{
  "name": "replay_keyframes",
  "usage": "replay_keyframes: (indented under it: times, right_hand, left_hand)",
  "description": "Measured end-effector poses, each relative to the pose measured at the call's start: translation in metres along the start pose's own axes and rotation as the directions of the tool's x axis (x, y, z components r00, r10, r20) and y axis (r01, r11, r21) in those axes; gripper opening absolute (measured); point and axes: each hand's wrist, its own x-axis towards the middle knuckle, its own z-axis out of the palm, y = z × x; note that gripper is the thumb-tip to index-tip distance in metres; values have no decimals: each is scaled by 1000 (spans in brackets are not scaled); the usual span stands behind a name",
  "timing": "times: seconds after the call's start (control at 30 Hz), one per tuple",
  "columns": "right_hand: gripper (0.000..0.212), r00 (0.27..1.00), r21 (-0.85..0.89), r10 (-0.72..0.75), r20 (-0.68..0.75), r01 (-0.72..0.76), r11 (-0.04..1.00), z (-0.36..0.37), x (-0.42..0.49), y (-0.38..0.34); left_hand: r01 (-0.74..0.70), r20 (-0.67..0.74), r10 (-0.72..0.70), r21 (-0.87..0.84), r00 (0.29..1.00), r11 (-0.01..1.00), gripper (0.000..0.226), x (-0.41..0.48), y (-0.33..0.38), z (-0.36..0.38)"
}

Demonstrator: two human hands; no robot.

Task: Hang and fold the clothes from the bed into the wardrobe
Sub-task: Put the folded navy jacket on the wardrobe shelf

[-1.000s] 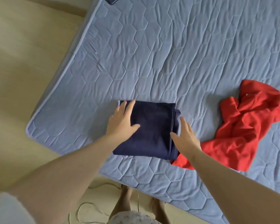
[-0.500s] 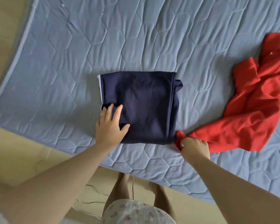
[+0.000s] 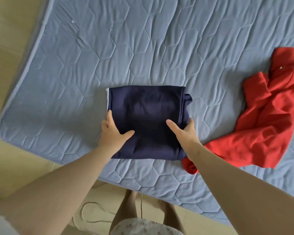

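A navy garment (image 3: 148,107), folded into a neat rectangle, lies on the blue quilted mattress (image 3: 143,48) near its front edge. My left hand (image 3: 112,131) grips the garment's left side, thumb on top and fingers curled under the edge. My right hand (image 3: 183,131) grips its right side the same way, thumb across the top. A crumpled red garment (image 3: 268,119) lies unfolded to the right, one corner reaching beside my right forearm. The wardrobe is out of view.
The mattress sits low on a pale wooden floor (image 3: 12,167), its corner at the left. A thin cable (image 3: 95,212) loops on the floor by my bare feet (image 3: 131,197) at the bed's front edge.
My right hand let go of the red garment's corner and moved onto the navy garment's right side. My left hand slid from flat on top to gripping the left edge.
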Motion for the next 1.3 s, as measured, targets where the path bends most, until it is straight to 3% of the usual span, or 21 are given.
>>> replay_keyframes:
  times: [0.1, 0.27, 0.43, 0.53, 0.63, 0.77, 0.93, 1.13, 1.3]
  right_hand:
    - [76, 998, 18, 59, 35, -59, 998, 6, 15, 12]
    - [72, 997, -86, 37, -63, -43, 995, 12, 26, 25]
    - [38, 979, 104, 202, 42, -205, 973, 6, 22, 17]
    - [47, 939, 116, 316, 136, -332, 936, -2, 13, 9]
    - [45, 921, 155, 344, 182, -372, 915, -8, -1, 3]
    - [18, 886, 207, 343, 311, -415, 886, -24, -33, -10]
    - [27, 882, 233, 302, 361, -399, 887, -37, -85, -55]
    - [39, 912, 439, 94, 400, -281, 854, -61, -159, -131]
    - [41, 909, 488, -56, 412, -169, 856, -85, -228, -189]
  left_hand:
    - [50, 97, -38, -123, 995, 991, 112, 14, -6, 2]
    - [206, 138, -168, -341, 976, 917, 110, 31, -3, 5]
    - [331, 418, -111, -501, 902, 800, 49, 19, 4, -10]
    - [435, 533, -135, -492, 835, 754, 19, 4, 13, -24]
    - [532, 598, -199, -453, 777, 715, 17, -15, 18, -35]
    - [591, 648, -197, -472, 735, 654, 16, -42, 22, -57]
    - [553, 609, -149, -554, 779, 622, 16, -81, 47, -108]
    - [405, 482, -43, -682, 875, 609, 15, -144, 100, -196]
    - [231, 342, 71, -760, 937, 607, 14, -210, 148, -264]
